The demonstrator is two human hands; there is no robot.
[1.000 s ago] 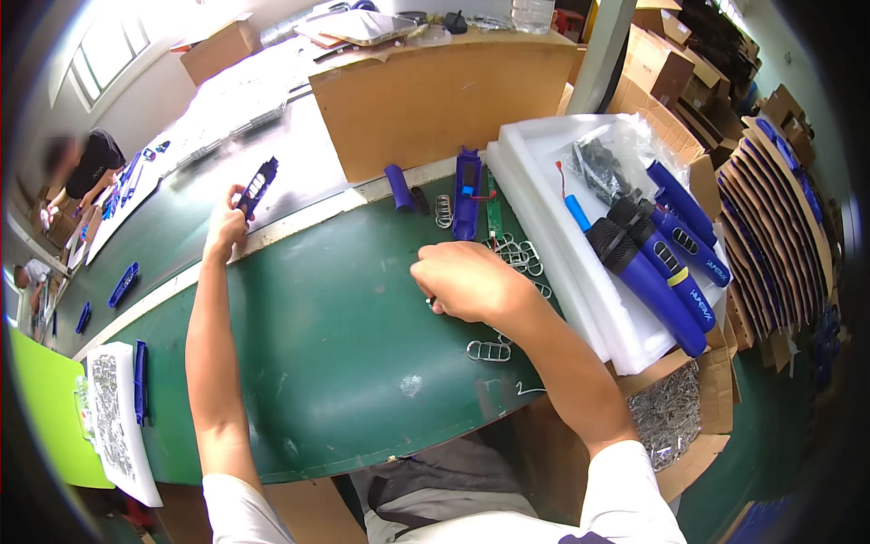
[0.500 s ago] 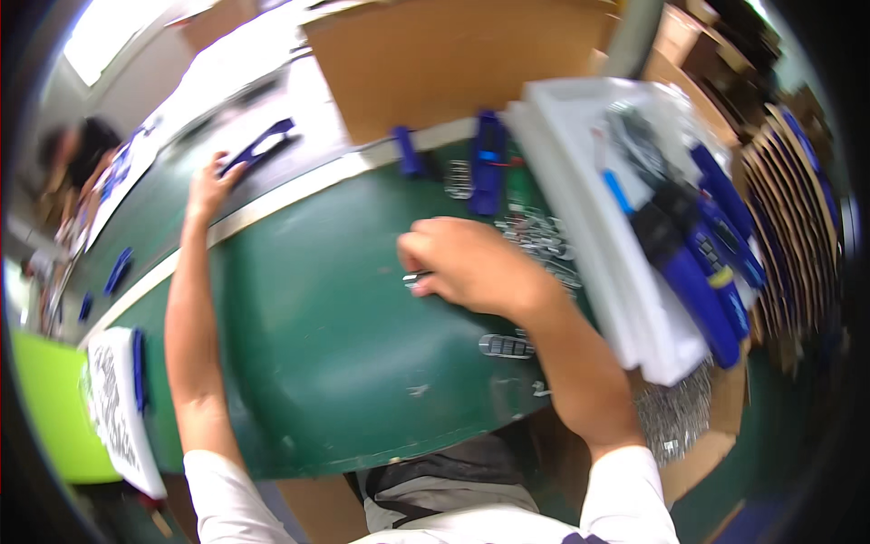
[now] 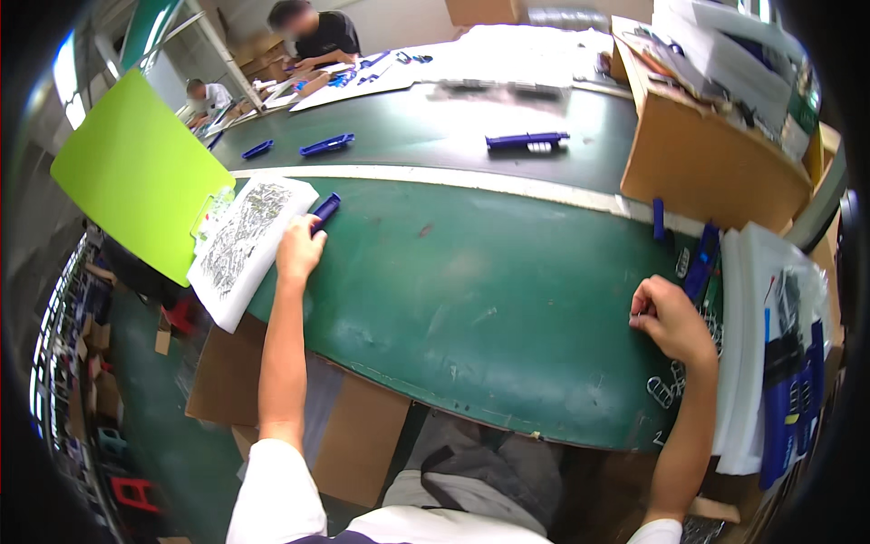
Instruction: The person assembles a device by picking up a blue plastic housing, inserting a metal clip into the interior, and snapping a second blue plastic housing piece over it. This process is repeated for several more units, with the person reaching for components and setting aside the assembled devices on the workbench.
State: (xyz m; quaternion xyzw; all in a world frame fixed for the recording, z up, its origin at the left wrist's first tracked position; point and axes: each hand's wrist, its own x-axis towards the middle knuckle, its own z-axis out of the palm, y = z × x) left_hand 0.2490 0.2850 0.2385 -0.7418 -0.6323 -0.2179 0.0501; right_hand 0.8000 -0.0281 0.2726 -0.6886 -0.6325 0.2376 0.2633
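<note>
My left hand (image 3: pixel 299 251) is at the left of the green table, its fingers closed around the near end of a long blue plastic part (image 3: pixel 328 208). Right beside it is a white foam tray (image 3: pixel 272 258) covered with many small metal pieces (image 3: pixel 237 238). Over the table's right side, my right hand (image 3: pixel 672 319) keeps thumb and fingers pinched on a small metal piece, mostly hidden by the fingertips. Near that hand lie metal ring-shaped clips (image 3: pixel 662 392) and another long blue part (image 3: pixel 701 263).
A dark strip beyond the pale rail carries blue parts (image 3: pixel 526 140) (image 3: pixel 327 144). White foam sheets (image 3: pixel 739 363) with blue tools stand at the right edge, a cardboard box (image 3: pixel 716 163) behind. A bright green panel (image 3: pixel 140 172) rises at far left. Two people work in the background.
My left hand has left the blue part on the far strip and come to the one beside the foam tray, gripping it. The view has swung left; my right hand stays pinched.
</note>
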